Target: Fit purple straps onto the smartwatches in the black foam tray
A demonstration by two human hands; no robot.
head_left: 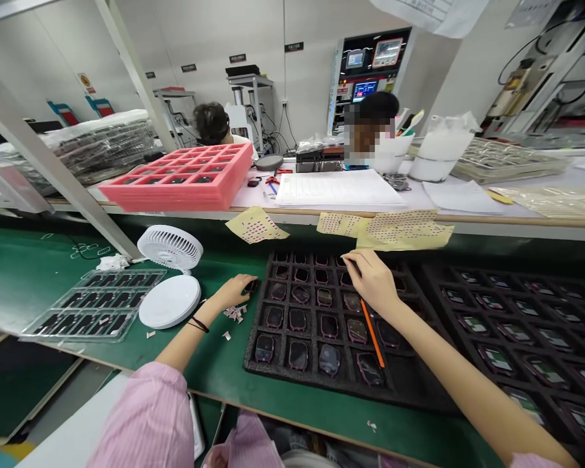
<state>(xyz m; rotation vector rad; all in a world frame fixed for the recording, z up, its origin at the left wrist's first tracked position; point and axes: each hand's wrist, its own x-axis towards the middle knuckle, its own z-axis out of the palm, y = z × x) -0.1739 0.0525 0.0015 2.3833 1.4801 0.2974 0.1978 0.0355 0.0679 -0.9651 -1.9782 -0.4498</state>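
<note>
Open green bench (316,403) fronts my black foam tray (404,372); left hand (236,290) alongside grips a half-hidden dark piece (251,286); right hand (372,276) above, hold unclear.

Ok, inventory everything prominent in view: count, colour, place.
Workbench: one, green, foreground
Foam compartment trays: two, black, centre, right
Rounded-square devices: many, mostly dark, inside
Slim stick: one, orange, across centre tray
Round fan: one, white, left
Plastic tray: one, clear, far left
Small scraps: several, pale, right of fan
Dotted sheets: three, yellow, white shelf edge
Foam grid tray: one, pink, shelf left
Printed papers: several, white, shelf
Equipment rack: one, dark, back wall
People: two, dark-haired, behind shelf
Left hand: one, bare, beside centre tray
Right hand: one, bare, above centre tray
</note>
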